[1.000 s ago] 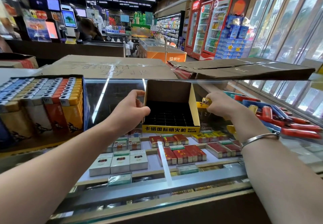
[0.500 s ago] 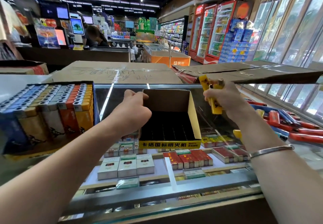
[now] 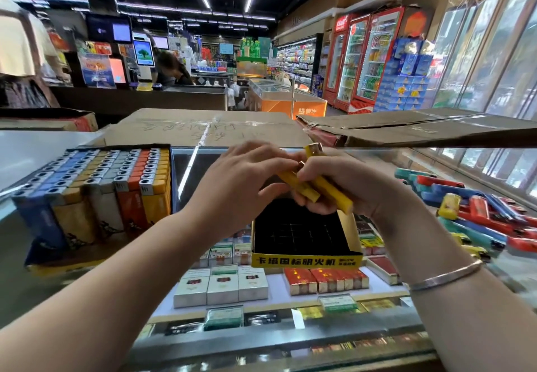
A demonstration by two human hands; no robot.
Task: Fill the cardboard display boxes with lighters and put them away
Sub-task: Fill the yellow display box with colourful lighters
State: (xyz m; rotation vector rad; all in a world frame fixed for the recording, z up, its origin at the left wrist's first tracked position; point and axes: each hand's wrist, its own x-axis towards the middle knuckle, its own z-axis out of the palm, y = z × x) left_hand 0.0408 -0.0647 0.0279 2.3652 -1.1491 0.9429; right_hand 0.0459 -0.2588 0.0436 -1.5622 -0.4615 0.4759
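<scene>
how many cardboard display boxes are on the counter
2: a full display box of lighters at the left, and an empty display box in the middle, below both hands. Others may sit out of view.

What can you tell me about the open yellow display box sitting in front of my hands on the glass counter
The yellow display box is a small open-topped cardboard tray with a low yellow front lip printed in black Chinese characters and taller side walls, plain brown inside. Its interior holds a black grid divider, and every cell that shows is empty. It sits upright on the glass counter, right of the full lighter box. The left hand and right hand hold yellow lighters above its back part, hiding that end; whether they touch it cannot be told.
</scene>
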